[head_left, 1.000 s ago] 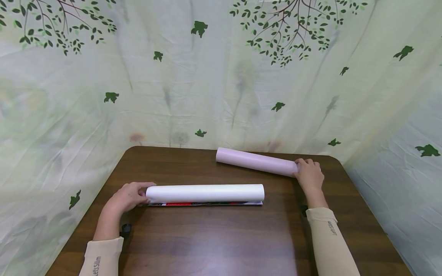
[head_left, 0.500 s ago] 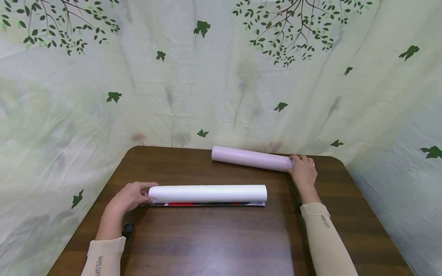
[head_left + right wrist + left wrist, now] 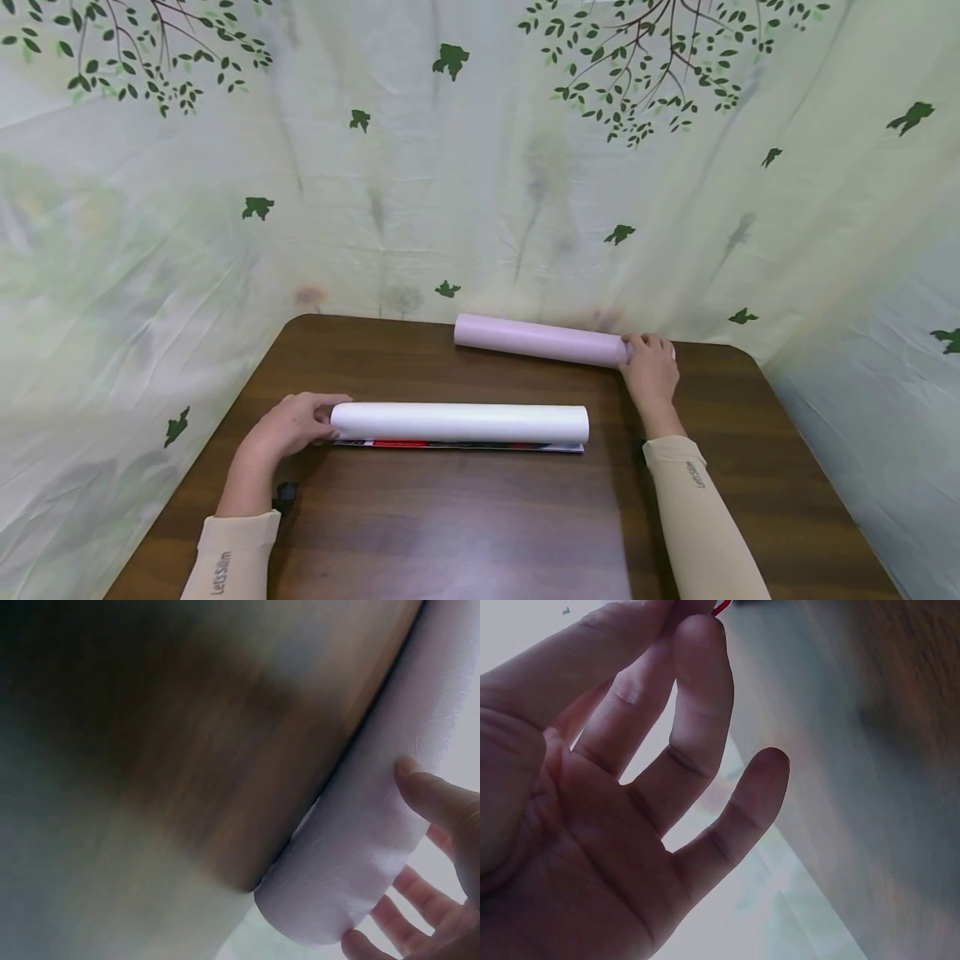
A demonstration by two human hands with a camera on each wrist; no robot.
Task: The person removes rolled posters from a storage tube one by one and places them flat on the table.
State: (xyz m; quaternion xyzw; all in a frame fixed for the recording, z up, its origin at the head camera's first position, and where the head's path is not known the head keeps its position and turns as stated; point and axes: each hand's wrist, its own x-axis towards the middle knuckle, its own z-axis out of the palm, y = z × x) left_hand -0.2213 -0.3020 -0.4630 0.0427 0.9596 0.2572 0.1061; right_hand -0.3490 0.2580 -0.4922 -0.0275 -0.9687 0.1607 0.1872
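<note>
A white roll [image 3: 459,422] lies crosswise on the table in the head view, with the printed edge of a glossy sheet [image 3: 450,445] showing along its near side. My left hand [image 3: 291,429] pinches the left end of this roll between thumb and fingers. In the left wrist view the left hand's lower fingers [image 3: 701,712] are away from the roll, and a sliver of red shows at the fingertips. Farther back, a lilac roll [image 3: 536,339] lies slightly slanted near the table's far edge. My right hand [image 3: 651,372] grips its right end, the thumb [image 3: 431,796] pressing on its side.
The brown wooden table [image 3: 450,517] has rounded far corners. Behind it and at both sides hangs a pale curtain [image 3: 480,183] printed with leaves and branches. The far end of the lilac roll is close to that curtain.
My right hand has shifted the lilac roll to the left and a little farther back. The white roll and my left hand stay in place on the table; the head view has turned slightly.
</note>
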